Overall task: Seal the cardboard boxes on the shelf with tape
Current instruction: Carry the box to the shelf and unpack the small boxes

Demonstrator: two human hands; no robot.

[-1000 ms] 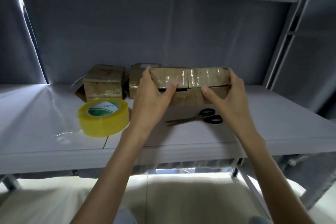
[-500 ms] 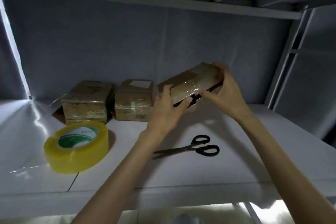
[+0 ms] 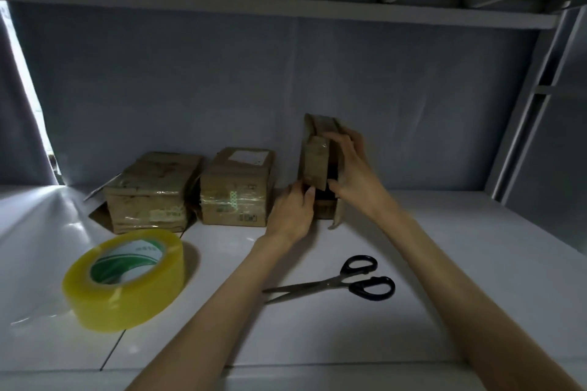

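Observation:
A long cardboard box point(image 3: 315, 162) stands on end at the back of the white shelf point(image 3: 444, 279), a flap at its front partly open. My left hand point(image 3: 290, 214) grips its lower left corner. My right hand point(image 3: 352, 174) wraps around its right side, fingers curled on the front. Two more taped cardboard boxes, one on the left point(image 3: 149, 192) and one in the middle point(image 3: 238, 187), sit to its left against the back wall. A yellow tape roll point(image 3: 125, 279) lies at the front left.
Black-handled scissors point(image 3: 343, 281) lie on the shelf in front of my hands, blades pointing left. A grey fabric wall closes the back. A metal upright point(image 3: 527, 105) stands at the right, and another shelf spans overhead.
Both hands have carried the long box from the shelf front to the back and turned it from lying flat to standing on end beside the other two boxes.

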